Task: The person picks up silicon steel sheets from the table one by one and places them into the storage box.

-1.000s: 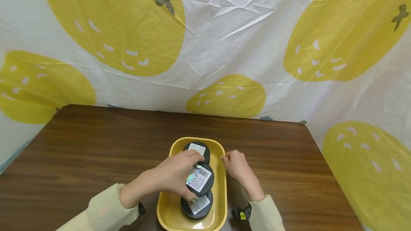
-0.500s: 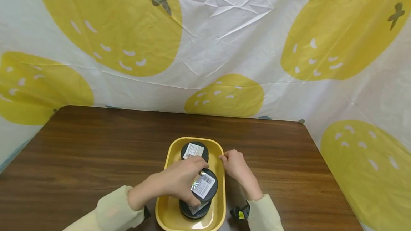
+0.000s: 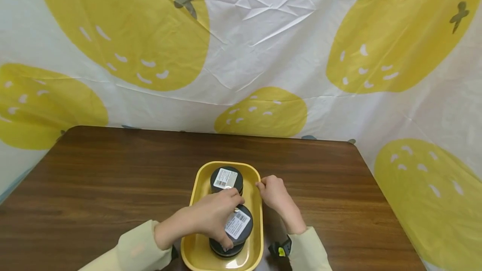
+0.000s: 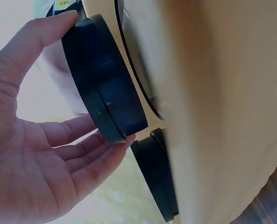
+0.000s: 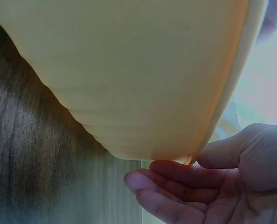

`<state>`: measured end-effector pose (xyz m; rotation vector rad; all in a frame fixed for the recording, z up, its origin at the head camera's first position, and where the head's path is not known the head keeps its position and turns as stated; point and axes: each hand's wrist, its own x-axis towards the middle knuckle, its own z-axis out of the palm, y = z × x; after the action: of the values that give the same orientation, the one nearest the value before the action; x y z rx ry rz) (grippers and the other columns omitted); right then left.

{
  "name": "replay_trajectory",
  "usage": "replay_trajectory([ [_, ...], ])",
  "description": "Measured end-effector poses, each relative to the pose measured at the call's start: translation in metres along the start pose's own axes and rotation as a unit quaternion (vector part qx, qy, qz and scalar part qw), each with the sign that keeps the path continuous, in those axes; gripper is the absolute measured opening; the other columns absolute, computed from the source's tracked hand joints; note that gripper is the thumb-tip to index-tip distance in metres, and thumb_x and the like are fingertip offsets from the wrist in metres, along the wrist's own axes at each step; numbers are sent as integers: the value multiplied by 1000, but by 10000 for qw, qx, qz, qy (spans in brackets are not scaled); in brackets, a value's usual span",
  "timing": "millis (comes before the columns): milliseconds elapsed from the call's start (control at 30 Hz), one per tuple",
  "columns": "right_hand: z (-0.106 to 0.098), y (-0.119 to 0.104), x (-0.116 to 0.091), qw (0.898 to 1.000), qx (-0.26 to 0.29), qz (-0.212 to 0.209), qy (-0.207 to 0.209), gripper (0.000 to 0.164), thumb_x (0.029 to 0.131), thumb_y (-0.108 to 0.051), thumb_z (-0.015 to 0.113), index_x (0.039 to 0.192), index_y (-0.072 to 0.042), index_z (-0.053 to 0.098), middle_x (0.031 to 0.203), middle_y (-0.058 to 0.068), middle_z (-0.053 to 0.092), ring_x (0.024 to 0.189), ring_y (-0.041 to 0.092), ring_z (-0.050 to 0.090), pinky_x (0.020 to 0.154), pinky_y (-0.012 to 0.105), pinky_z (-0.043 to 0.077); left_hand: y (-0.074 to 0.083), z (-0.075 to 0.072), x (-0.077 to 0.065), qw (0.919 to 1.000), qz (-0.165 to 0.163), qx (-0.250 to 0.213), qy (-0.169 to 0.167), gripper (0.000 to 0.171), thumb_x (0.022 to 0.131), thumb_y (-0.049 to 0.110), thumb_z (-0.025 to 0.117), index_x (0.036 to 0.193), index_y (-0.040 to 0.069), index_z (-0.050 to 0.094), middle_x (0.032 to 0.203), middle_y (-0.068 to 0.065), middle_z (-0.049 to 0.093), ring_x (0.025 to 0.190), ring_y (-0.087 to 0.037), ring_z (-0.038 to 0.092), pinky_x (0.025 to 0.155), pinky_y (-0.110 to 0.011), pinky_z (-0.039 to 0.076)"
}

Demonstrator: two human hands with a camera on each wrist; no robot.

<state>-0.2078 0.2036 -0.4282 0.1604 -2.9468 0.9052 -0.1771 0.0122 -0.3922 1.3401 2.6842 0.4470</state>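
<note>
A yellow tray (image 3: 252, 198) with rounded corners holds flat round black containers with white labels on top. My left hand (image 3: 211, 217) grips one black container (image 3: 241, 228) by its edge, thumb on the near side and fingers on the far side. It sits close over another black container (image 3: 225, 251) at the tray's near end, mostly covering it. In the left wrist view, the held container (image 4: 108, 77) is seen edge-on between thumb and fingers. A further black container (image 3: 226, 178) lies at the far end. My right hand (image 3: 276, 193) pinches the tray's right rim.
The tray stands on a dark brown wooden table (image 3: 132, 162). Behind the table hangs a white cloth (image 3: 233, 53) with a yellow fruit print. In the right wrist view the tray's outer wall (image 5: 138, 79) rises beside the right hand's fingers.
My left hand has carried the held container toward me and down over the near one, uncovering more of the far container. The right hand stays at the tray's rim.
</note>
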Motion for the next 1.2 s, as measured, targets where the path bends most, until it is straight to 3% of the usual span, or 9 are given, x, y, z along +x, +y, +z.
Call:
replay_trajectory([
  [200,-1,0,0,10000,-19,-34,12,26,89,-7,59,64,0,62,54,-1,43,52,14,43,47,24,37,0,1,-2,9998,-86,175,-98,83,46,37,89,114,1,59,100,-1,49,90,-12,49,70,-23,49],
  [600,-2,-2,-1,10000,38,-72,53,28,89,-7,58,61,-2,60,53,-1,40,52,14,42,47,24,36,-3,4,-5,9998,-88,108,-104,83,44,34,91,113,2,59,100,-1,47,92,-12,47,70,-24,49],
  [967,0,0,-3,9998,35,-154,105,31,88,-7,59,58,-4,57,52,-2,39,52,14,41,47,25,35,-2,5,-10,9999,-25,-78,-139,89,47,35,91,119,-2,56,109,-4,49,100,-16,48,82,-26,49],
  [1067,0,-1,-3,9998,97,-115,104,32,88,-7,59,56,-4,56,51,-3,38,51,13,40,46,24,34,-9,1,-10,9988,82,-383,296,79,59,34,87,120,-5,56,114,-8,54,106,-20,51,90,-31,47],
  [1133,0,-1,-3,9998,137,-73,84,33,88,-6,59,55,-4,55,51,-3,37,50,13,40,46,24,34,-16,-2,-10,9932,149,-678,936,60,70,27,81,115,-5,59,113,-10,59,105,-21,55,92,-34,47],
  [1200,-1,-1,-2,9999,144,-45,78,34,88,-6,59,54,-4,54,50,-3,37,50,13,39,45,23,33,-23,-5,-10,9803,191,-894,1749,36,79,17,72,107,-4,64,106,-10,64,99,-21,60,86,-34,50],
])
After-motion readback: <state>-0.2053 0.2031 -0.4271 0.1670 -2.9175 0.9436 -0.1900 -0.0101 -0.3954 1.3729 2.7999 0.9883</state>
